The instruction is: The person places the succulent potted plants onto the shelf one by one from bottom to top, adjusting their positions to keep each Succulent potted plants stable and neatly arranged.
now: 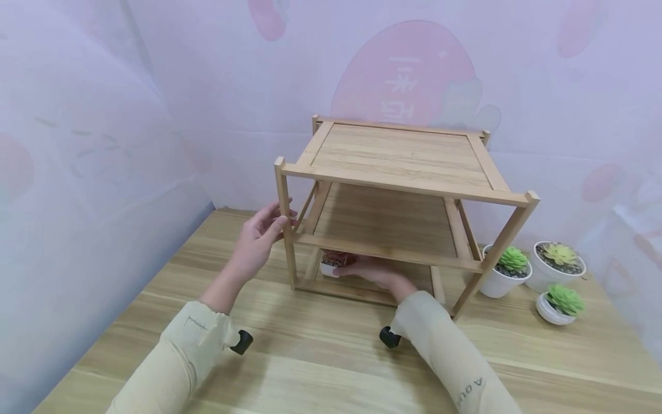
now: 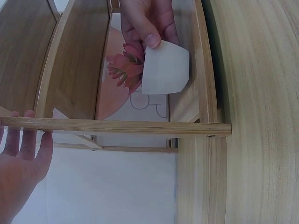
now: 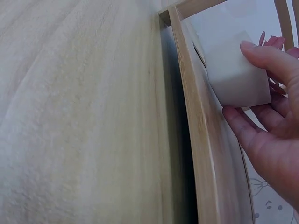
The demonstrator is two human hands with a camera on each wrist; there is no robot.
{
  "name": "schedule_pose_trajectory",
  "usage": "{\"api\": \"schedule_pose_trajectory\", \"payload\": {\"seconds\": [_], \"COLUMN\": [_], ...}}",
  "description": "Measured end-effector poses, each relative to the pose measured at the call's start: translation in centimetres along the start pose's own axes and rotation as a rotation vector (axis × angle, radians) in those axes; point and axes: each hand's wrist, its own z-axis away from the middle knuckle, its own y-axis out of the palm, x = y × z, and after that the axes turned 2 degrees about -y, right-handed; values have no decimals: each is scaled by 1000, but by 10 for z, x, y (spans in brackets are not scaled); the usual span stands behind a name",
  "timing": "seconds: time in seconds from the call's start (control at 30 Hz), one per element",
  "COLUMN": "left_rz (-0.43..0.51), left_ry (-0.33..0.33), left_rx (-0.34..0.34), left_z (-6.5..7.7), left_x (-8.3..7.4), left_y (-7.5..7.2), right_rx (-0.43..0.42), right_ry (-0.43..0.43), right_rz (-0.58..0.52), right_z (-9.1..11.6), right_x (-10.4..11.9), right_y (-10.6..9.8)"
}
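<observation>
A three-tier wooden shelf (image 1: 408, 155) stands on the table. At its left front post (image 1: 287, 230) my left hand (image 1: 253, 238) holds on, thumb in front and fingers reaching behind. My right hand (image 1: 369, 270) reaches in under the middle tier and grips a potted succulent (image 1: 329, 269) near the left end of the bottom tier. Its white pot (image 2: 166, 70) looks faceted, and reddish-pink leaves (image 2: 126, 69) show beside it in the left wrist view. In the right wrist view the thumb lies on the pot (image 3: 236, 74), with fingers underneath and behind the leaves.
Several green succulents in white pots stand to the right of the shelf: one (image 1: 500, 279) close to its right front post, another (image 1: 558, 270) farther back, a small one (image 1: 555, 310) in front. A printed cloth backdrop (image 1: 233, 115) hangs behind the wooden table (image 1: 310, 356).
</observation>
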Motion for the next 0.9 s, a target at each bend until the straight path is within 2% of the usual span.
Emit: {"api": "schedule_pose_trajectory", "payload": {"seconds": [0.17,0.37,0.6,0.9], "left_rz": [1,-1,12,22], "left_ry": [2,4,7,0], "left_rx": [3,0,0,-3], "left_z": [0,0,-1,-1], "left_x": [0,1,2,1], "left_y": [1,0,1,1], "right_rx": [12,19,94,197], "right_ry": [-18,7,-98,-180], "right_rz": [-23,-28,-67,-130], "right_z": [-2,-4,-7,-16], "right_x": [1,1,-2,-6], "right_y": [2,4,3,5]}}
